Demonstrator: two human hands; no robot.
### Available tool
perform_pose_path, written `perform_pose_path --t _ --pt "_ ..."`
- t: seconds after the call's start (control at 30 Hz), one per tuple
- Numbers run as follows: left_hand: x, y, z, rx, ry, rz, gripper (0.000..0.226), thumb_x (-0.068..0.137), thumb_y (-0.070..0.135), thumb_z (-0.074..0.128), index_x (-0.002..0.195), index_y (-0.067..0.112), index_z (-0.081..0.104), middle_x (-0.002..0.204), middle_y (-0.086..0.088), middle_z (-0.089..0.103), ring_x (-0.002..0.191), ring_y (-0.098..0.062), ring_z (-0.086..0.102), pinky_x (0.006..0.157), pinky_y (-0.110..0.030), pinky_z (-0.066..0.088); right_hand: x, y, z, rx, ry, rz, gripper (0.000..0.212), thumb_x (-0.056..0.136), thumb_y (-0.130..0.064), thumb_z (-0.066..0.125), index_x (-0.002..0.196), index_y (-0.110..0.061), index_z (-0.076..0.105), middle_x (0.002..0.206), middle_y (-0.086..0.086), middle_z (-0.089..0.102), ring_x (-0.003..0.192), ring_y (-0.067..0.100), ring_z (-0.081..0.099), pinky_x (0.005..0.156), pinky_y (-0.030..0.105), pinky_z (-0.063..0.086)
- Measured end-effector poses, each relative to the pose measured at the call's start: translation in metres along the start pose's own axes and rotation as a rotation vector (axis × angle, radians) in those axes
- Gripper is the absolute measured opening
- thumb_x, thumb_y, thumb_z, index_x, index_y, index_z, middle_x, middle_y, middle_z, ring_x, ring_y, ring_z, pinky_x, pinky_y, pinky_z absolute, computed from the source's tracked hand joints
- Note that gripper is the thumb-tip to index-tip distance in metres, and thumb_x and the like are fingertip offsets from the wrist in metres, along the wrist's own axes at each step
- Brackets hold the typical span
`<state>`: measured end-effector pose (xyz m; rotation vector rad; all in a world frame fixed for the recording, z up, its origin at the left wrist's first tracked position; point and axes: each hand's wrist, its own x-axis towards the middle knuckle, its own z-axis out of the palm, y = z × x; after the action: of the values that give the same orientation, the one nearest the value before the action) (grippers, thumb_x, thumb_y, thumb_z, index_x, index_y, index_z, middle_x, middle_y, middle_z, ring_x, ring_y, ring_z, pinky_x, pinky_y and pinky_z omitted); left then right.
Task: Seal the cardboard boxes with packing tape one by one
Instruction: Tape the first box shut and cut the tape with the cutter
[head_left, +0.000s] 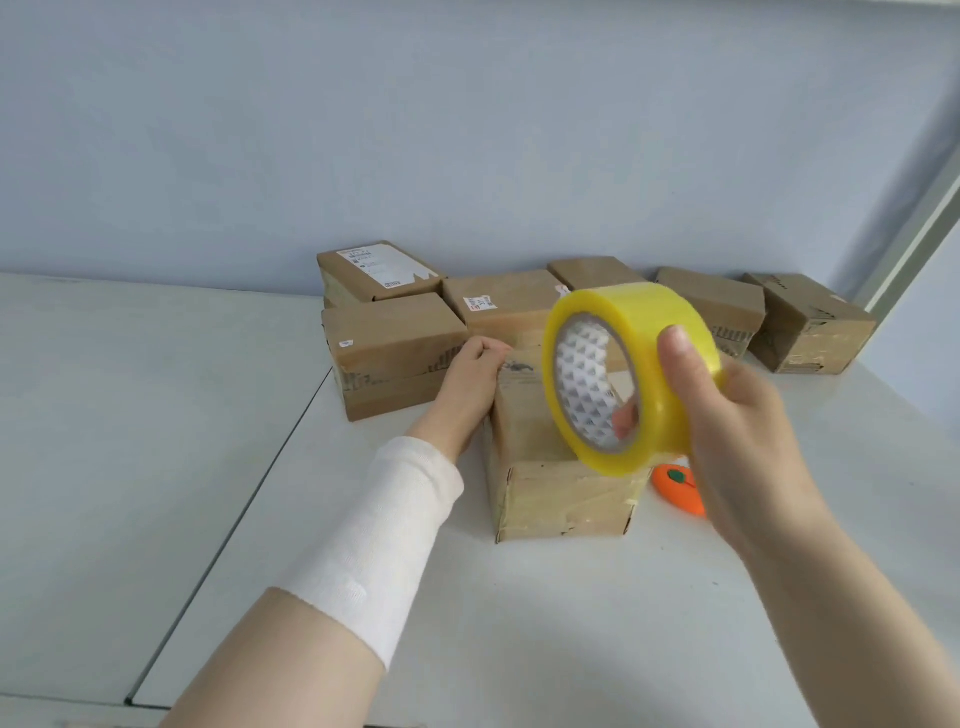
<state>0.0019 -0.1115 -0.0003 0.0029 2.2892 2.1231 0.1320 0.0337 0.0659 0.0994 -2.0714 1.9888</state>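
A yellow roll of packing tape (639, 332) hangs in the air above the nearest cardboard box (550, 467). My right hand (727, 431) grips the roll, thumb on its outer face and a fingertip inside the core. That box stands in the middle of the white table, with old tape on its front face. My left hand (467, 384) rests against the box's far left top corner, its fingers curled over the edge. A white wrap covers my left wrist.
Several more cardboard boxes (395, 358) sit in a row behind, by the grey wall. An orange carrot-shaped cutter (678, 488) lies on the white table (519, 623) right of the near box. A seam runs down the table at the left.
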Motion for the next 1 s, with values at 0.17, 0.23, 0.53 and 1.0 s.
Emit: perform_pose_path --t 0.17,0.23,0.53,1.0 --pt "-0.001 -0.001 0.001 0.016 0.028 0.038 0.020 0.098 0.015 0.037 0.097 0.013 0.057 0.113 -0.008 0.058 0.113 -0.024 0.052 0.101 -0.037 0.040 -0.045 -0.005 -0.022 -0.210 0.062 0.038 0.075 0.042 -0.085 0.057 0.075 -0.018 0.066 0.050 0.004 0.065 0.044 0.011 0.057 0.048 0.023 0.044" --pt "-0.001 0.000 0.001 0.049 0.035 0.065 0.023 0.099 0.015 0.034 0.099 0.012 0.058 0.115 -0.009 0.058 0.111 -0.023 0.052 0.099 -0.035 0.040 -0.060 0.002 -0.023 -0.270 0.043 0.110 0.087 0.040 -0.091 0.054 0.077 -0.012 0.065 0.051 0.007 0.066 0.043 0.010 0.056 0.045 0.018 0.043" --pt "-0.005 0.015 -0.013 0.625 -0.075 0.564 0.031 0.100 0.017 0.041 0.125 0.013 0.058 0.137 0.000 0.050 0.133 -0.015 0.037 0.101 -0.016 0.024 -0.078 0.017 -0.013 -0.118 0.075 0.231 0.043 0.056 -0.057 0.063 0.063 -0.015 0.062 0.046 0.006 0.062 0.037 0.008 0.057 0.035 0.012 0.038" --pt "-0.078 -0.008 -0.024 0.858 -0.281 1.105 0.052 0.085 0.042 0.057 0.126 0.010 0.057 0.138 -0.003 0.051 0.132 -0.017 0.042 0.111 -0.044 0.029 -0.067 0.013 -0.032 0.088 -0.148 0.184 0.065 0.043 -0.077 0.070 0.065 -0.016 0.071 0.059 0.009 0.067 0.052 0.017 0.063 0.049 0.021 0.050"
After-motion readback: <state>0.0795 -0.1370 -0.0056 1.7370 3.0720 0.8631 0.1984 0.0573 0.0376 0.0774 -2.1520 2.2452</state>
